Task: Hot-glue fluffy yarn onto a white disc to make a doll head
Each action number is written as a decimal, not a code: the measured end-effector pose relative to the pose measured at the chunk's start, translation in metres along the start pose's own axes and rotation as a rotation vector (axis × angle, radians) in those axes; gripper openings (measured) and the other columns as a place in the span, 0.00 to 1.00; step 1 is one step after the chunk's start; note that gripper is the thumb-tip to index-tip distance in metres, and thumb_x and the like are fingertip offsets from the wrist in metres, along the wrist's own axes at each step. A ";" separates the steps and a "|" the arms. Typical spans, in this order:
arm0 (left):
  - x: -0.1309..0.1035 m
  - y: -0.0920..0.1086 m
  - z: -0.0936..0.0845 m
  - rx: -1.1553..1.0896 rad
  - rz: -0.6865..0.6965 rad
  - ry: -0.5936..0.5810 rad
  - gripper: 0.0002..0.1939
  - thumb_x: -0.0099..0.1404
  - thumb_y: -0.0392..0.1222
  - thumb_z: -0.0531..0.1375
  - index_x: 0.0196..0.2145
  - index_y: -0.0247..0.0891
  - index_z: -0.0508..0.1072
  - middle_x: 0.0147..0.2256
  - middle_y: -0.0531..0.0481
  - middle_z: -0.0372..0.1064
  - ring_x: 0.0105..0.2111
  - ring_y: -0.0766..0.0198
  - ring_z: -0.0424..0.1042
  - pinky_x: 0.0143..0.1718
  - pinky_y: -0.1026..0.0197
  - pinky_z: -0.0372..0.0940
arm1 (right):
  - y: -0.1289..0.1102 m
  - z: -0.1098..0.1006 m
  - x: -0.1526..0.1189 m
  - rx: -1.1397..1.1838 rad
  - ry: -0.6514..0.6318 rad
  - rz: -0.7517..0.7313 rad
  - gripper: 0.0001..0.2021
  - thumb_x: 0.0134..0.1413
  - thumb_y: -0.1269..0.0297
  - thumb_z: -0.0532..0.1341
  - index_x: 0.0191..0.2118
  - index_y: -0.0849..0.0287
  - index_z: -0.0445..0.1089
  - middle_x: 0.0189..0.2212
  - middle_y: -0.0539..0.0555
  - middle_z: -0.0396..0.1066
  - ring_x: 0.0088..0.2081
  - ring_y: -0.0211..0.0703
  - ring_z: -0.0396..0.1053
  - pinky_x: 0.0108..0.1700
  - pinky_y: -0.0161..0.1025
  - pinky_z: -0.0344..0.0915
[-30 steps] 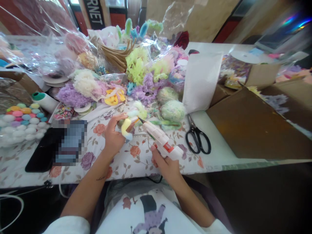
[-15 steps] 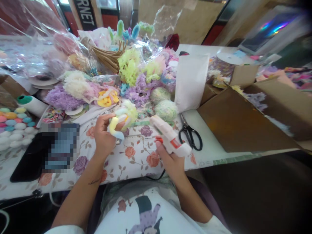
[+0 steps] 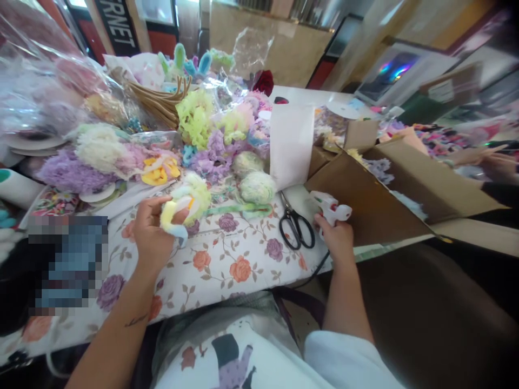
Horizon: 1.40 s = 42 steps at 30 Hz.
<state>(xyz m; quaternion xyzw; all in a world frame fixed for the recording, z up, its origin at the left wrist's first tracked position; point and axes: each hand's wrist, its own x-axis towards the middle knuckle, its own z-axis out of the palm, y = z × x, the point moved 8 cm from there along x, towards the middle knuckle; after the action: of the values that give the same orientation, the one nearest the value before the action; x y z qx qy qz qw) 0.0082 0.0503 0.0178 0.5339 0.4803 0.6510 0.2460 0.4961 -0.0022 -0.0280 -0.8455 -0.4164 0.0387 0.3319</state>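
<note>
A fluffy yarn piece [image 3: 190, 197] in pale yellow, with a yellow and blue fuzzy strip curling from it, is in my left hand [image 3: 154, 232]; the fingers are closed round its left side. Over at the right, my right hand [image 3: 338, 237] grips a white glue gun [image 3: 331, 208] beside the brown box, just right of the scissors. Black-handled scissors [image 3: 295, 228] lie on the table. A green fuzzy strip [image 3: 243, 209] lies between the yarn piece and the scissors.
Yarn balls [image 3: 257, 188], purple ruffled yarn [image 3: 214, 156] and plastic-wrapped bundles crowd the table's back. An open cardboard box [image 3: 365, 200] stands at the right. A blurred phone-like object lies at the left on the floral cloth [image 3: 221, 275]. Another person's hand [image 3: 478, 155] shows far right.
My right hand has moved right with the glue gun, past the scissors to the box. My left hand still holds the yarn piece. The view has shifted to the right.
</note>
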 end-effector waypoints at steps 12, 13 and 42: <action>-0.002 -0.013 0.009 -0.041 -0.127 -0.064 0.23 0.47 0.42 0.73 0.39 0.40 0.70 0.34 0.52 0.73 0.32 0.65 0.73 0.32 0.64 0.68 | -0.022 -0.016 -0.021 -0.298 -0.045 -0.088 0.27 0.52 0.43 0.55 0.38 0.64 0.76 0.29 0.67 0.75 0.35 0.62 0.73 0.39 0.53 0.65; -0.003 -0.013 0.010 -0.052 -0.143 -0.073 0.23 0.47 0.43 0.73 0.39 0.40 0.70 0.34 0.51 0.74 0.31 0.65 0.73 0.32 0.64 0.67 | -0.030 -0.028 -0.030 -0.293 0.044 -0.103 0.26 0.54 0.44 0.55 0.40 0.64 0.76 0.30 0.67 0.76 0.35 0.62 0.73 0.39 0.54 0.65; -0.019 0.002 0.037 0.174 0.168 -0.459 0.29 0.60 0.45 0.66 0.57 0.46 0.64 0.53 0.42 0.69 0.49 0.54 0.73 0.47 0.54 0.71 | -0.239 0.135 -0.125 1.110 -1.063 -0.142 0.33 0.30 0.62 0.77 0.48 0.53 0.69 0.41 0.50 0.74 0.43 0.46 0.73 0.47 0.42 0.71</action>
<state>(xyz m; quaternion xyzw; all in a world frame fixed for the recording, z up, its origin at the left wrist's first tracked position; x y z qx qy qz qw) 0.0493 0.0465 0.0099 0.7249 0.4201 0.4869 0.2468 0.2064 0.0818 -0.0178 -0.3942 -0.4926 0.6215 0.4645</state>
